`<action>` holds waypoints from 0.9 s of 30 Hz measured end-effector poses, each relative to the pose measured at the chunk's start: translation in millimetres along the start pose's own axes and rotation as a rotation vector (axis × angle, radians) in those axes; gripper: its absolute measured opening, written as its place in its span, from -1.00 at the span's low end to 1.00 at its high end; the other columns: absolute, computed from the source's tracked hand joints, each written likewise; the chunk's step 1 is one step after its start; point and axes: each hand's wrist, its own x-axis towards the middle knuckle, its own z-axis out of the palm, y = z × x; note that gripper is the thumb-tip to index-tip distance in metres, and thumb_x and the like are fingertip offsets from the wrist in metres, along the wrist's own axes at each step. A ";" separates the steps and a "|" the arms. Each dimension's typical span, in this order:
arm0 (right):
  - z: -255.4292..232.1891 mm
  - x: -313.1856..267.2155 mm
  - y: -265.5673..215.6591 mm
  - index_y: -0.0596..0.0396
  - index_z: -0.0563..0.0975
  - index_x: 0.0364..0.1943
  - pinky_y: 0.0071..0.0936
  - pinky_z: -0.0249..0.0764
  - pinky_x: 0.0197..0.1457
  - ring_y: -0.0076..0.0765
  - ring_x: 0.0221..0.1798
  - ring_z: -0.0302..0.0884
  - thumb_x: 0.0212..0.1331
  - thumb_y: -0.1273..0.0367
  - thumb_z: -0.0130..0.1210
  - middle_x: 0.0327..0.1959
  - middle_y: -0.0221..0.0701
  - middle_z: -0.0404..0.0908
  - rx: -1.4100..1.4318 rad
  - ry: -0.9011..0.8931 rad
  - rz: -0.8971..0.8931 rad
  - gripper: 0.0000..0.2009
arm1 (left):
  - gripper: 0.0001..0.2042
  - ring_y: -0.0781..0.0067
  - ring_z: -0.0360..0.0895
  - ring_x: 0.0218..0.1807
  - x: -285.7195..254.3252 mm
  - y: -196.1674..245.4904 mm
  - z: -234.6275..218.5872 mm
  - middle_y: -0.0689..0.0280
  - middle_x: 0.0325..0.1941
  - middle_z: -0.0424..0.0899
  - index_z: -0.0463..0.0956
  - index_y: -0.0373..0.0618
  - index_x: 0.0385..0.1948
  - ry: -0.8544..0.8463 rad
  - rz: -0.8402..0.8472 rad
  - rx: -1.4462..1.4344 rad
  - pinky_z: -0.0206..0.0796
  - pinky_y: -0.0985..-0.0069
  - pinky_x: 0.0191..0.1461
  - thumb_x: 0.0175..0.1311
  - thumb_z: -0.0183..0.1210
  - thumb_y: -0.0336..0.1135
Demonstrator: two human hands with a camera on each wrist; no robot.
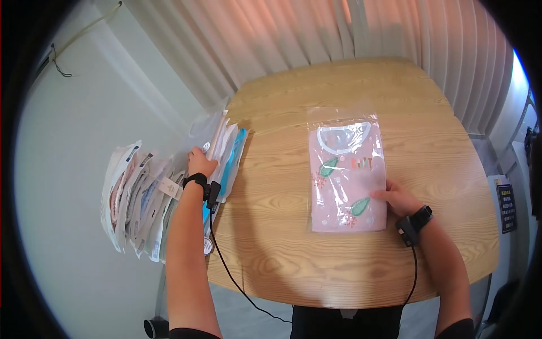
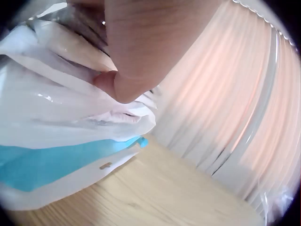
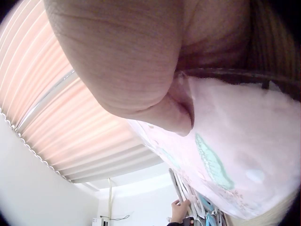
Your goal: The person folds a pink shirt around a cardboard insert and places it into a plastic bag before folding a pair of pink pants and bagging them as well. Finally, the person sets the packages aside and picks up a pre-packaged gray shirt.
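Pink folded garment with green leaf print in a clear plastic bag (image 1: 347, 178) lies flat mid-way across the round wooden table (image 1: 271, 237); your right hand (image 1: 400, 198) rests flat-fingered on its right edge, clasping nothing. Your left hand (image 1: 200, 163) presses on the stack of bagged garments (image 1: 217, 150) at the table's left edge, curl unclear. Judged step: sorting packs; next calls for lifting one pack cleanly off the stack.

Light wood table (image 1: 271, 248) w/ rounded corners, set against the curtain. Flat on its middle: clear bag w/ folded pink garment (image 1: 347, 178). At the left edge: stack of bagged clothes (image 1: 226, 155), partly hanging off; more packs fan out beyond it.
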 end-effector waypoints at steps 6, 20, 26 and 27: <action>-0.3 -0.7 -2.8 0.18 0.36 0.26 -0.42 0.43 0.23 -0.45 0.13 0.48 0.25 0.48 0.15 0.15 -0.37 0.53 -0.001 -0.049 -0.052 -0.53 | -0.29 -0.30 0.37 0.19 6.0 -4.6 5.9 -0.20 0.16 0.34 0.17 -0.19 0.17 -0.053 0.081 0.071 0.28 0.14 0.28 -0.08 0.34 -0.33; -2.1 4.6 2.9 0.23 0.40 0.20 -0.44 0.43 0.21 -0.46 0.11 0.51 0.26 0.49 0.13 0.12 -0.36 0.57 -0.001 -0.093 -0.116 -0.59 | -0.21 -0.26 0.37 0.24 -8.3 0.5 -14.0 -0.17 0.25 0.30 0.12 -0.13 0.28 -0.126 0.124 0.103 0.30 0.12 0.30 -0.08 0.34 -0.43; -2.4 6.8 3.1 0.24 0.41 0.18 -0.45 0.43 0.21 -0.45 0.10 0.51 0.25 0.52 0.13 0.10 -0.35 0.58 -0.011 -0.085 -0.097 -0.60 | -0.22 -0.26 0.34 0.25 -5.1 -6.8 -7.3 -0.17 0.23 0.30 0.16 -0.11 0.24 -0.127 0.113 0.060 0.27 0.15 0.32 -0.16 0.33 -0.44; -1.5 6.3 2.6 0.24 0.41 0.18 -0.45 0.43 0.21 -0.45 0.10 0.52 0.25 0.53 0.12 0.10 -0.34 0.58 0.008 -0.094 -0.098 -0.60 | -0.21 -0.25 0.31 0.26 -13.4 2.5 -14.8 -0.19 0.22 0.31 0.16 -0.14 0.24 -0.170 0.105 0.063 0.25 0.19 0.35 -0.18 0.32 -0.45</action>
